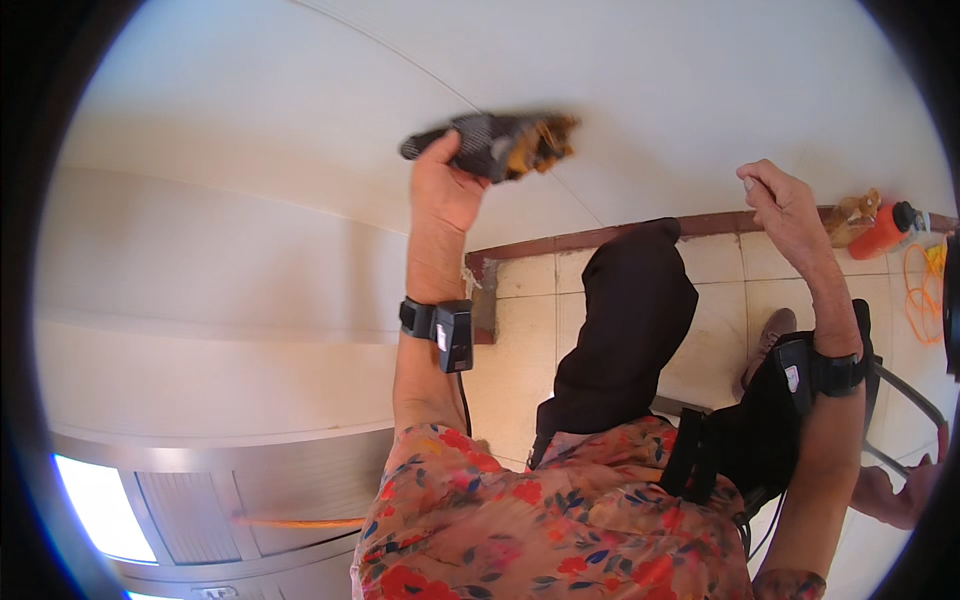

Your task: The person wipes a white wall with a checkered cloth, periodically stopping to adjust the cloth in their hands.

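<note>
My left hand [448,187] is raised to the white wall [300,97] and grips a bundled dark cloth [474,142]. Its left part is grey and knitted-looking; the right end is ragged and orange-brown, blurred by motion. The cloth lies at or just in front of the wall, near a thin crack line, and whether it touches cannot be told. My right hand [784,206] is held up to the right with its fingers curled, and nothing shows in it. A black device is strapped to each forearm.
A brown skirting [720,223] runs along the wall's foot above the tiled floor [517,360]. At right stand a red-orange bottle [877,232] and a crumpled brown bag [847,214], with an orange cord [919,300] nearby. Another person's hand [892,495] shows lower right, beside dark metal tubing [911,394].
</note>
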`<state>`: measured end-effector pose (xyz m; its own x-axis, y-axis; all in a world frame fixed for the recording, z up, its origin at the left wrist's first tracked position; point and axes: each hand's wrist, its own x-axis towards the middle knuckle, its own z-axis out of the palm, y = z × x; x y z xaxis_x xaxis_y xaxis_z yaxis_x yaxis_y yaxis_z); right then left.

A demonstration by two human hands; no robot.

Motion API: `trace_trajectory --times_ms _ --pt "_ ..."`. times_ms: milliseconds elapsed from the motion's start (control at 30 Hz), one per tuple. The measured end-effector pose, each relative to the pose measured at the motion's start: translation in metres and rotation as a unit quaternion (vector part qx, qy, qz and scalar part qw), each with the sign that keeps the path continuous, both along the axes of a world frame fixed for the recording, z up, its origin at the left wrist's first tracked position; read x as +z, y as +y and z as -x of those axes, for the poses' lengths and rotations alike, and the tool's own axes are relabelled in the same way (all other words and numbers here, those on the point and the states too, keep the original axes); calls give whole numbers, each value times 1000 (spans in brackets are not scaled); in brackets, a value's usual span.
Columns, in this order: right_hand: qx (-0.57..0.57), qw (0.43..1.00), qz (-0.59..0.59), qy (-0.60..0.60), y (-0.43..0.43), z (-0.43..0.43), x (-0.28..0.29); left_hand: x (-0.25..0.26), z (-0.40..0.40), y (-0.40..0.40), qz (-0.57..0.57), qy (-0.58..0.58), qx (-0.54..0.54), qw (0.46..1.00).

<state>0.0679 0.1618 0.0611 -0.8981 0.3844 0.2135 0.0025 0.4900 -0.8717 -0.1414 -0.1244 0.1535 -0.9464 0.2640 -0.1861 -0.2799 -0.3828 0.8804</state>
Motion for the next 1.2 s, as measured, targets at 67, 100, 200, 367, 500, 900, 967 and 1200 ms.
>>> trace_trajectory --times_ms 67,100,200,367,500,900,967,1200 --pt "1 1000 12 -16 1 -3 -1 -35 0 6 23 -81 -5 996" --pt "-4 1000 5 -15 2 -4 -2 -44 1 8 24 -84 -5 996" --pt "-7 1000 6 -28 4 -7 1 -63 5 10 -14 -120 -47 992" --pt "-3 999 -25 -48 2 -5 1 -126 7 16 15 -182 -47 982" --pt "21 997 -54 -42 0 3 -4 -168 0 25 12 -182 -29 983" --pt "34 994 -103 -19 2 23 -24 83 5 27 -42 190 -42 980" --pt "36 994 -106 -2 0 25 -24 139 17 19 -48 280 -18 959" --pt "35 990 -131 -34 3 16 -20 157 41 10 -282 120 -264 914"
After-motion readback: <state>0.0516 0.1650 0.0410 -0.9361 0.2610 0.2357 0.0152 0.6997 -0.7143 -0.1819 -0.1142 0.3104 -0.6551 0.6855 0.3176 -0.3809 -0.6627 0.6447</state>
